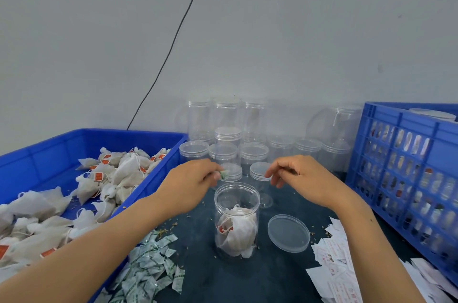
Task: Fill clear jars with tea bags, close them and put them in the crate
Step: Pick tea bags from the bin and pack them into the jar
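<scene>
Your left hand (192,180) hangs just above and behind the mouth of the open clear plastic jar (236,221), which stands upright on the dark tabletop (247,275) between your forearms. Its grip is closed in a pinch on a small green-and-white sachet (223,175), like those in the green-printed sachet pile (148,270) at your lower left. If you let go from here, the sachet may well strike the rim or fall behind the jar, since your fingertips look set back from the opening rather than over it.

The jar holds several white mesh tea bags with red tags (235,230) and looks about half full, so it likely needs more from the blue tray of tea bags (62,149) on your left before closing. Capping too early would leave it short.

Your right hand (301,176) hovers beside the jar's mouth, fingers loosely curled; I see nothing in its grip. A careless sweep could knock over the light jar or the empty clear lidded jars (247,146) stacked just behind.

The loose round clear lid (288,233) lies on the tabletop just right of the jar, near the white paper slips (334,265). The blue slotted crate (406,178) stands at your right.
</scene>
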